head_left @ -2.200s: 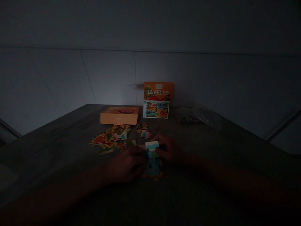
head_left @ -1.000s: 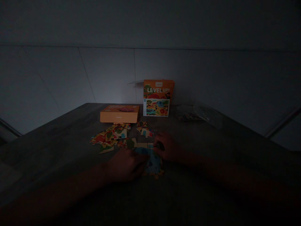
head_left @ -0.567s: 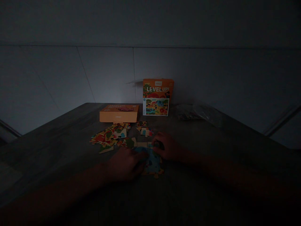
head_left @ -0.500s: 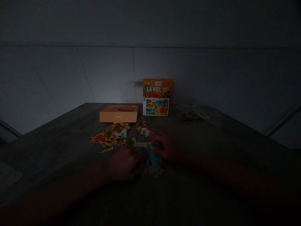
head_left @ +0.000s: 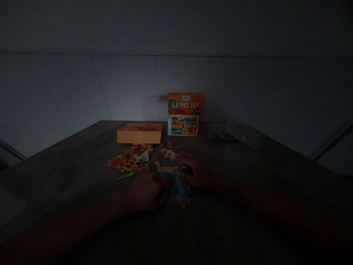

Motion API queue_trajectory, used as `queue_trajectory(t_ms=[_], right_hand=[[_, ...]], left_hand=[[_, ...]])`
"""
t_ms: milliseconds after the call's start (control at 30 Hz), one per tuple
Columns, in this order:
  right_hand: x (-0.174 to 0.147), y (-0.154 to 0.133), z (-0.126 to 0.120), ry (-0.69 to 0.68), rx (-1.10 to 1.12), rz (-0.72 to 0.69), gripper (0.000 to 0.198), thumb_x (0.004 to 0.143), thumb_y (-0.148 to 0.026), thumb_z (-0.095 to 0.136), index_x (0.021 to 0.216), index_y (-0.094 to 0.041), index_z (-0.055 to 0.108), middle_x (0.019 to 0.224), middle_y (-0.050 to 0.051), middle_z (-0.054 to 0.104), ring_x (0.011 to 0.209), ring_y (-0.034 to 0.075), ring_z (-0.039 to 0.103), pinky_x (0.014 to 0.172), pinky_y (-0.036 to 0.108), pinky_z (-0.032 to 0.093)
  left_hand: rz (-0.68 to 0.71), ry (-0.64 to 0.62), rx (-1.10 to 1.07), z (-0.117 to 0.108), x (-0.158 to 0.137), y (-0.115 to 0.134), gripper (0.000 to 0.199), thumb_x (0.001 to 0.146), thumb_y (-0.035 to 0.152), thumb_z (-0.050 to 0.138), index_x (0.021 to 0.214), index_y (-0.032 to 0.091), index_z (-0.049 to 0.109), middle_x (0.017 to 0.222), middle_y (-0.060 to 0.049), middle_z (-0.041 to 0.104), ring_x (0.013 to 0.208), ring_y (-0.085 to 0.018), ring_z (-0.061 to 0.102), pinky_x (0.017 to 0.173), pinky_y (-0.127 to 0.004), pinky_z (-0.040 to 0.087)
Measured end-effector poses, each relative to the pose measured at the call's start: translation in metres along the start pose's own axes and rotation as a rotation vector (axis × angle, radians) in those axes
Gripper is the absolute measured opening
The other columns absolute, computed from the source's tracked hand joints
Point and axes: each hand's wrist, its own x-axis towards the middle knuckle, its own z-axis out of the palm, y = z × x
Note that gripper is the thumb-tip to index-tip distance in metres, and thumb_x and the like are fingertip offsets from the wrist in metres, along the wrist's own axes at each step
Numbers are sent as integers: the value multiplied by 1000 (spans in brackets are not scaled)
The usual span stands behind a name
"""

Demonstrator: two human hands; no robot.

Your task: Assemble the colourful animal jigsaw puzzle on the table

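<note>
A partly joined jigsaw puzzle [head_left: 179, 189] with a blue animal on it lies flat on the table in front of me. My left hand [head_left: 146, 190] rests on its left side, index finger stretched over the blue part and thumb apart below. At the top right edge, my right hand [head_left: 195, 171] has thumb and fingers curled around a puzzle piece [head_left: 180, 170] with a pale upper edge. The fingers partly cover this piece, and it is too dark to tell whether it is fully joined.
A heap of loose puzzle pieces [head_left: 128, 157] lies left of centre, with a few more pieces [head_left: 171, 154] nearer the middle. Behind them are a flat orange box [head_left: 139, 137] and an upright "LEVEL UP!" box [head_left: 185, 105] with a picture card [head_left: 184, 126]. A clear plastic bag [head_left: 242, 135] lies at right.
Both hands stay almost where they were. The fingers of my right hand have shifted slightly at the puzzle's top edge, showing a little more of the piece there.
</note>
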Motion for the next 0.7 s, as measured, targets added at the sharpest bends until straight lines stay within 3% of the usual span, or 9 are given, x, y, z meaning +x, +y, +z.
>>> queue_trajectory(t_ms=[267,467,700], right_hand=[[0,-1,1,11,37,7,17,76,-15,67,93,-17,63,100,8,59,88,20,57,76,34,46],[-1,-5,-1,28,66,22,22,75,-13,70,95,-18,65,105,9,54,97,23,57,84,37,47],[-1,-2,1,27,59,16,20,75,-12,70,93,-18,66,105,8,54,100,24,57,86,39,48]], left_hand=[[-12,42,52,2,0,0,26,90,25,49,109,18,65,70,-4,68,55,-17,62,52,-27,46],[8,197,94,2,1,1,23,88,28,55,105,17,67,103,-12,60,95,-28,59,84,-44,51],[26,142,-28,2,1,0,26,90,22,53,113,15,62,108,-11,59,100,-26,56,90,-42,50]])
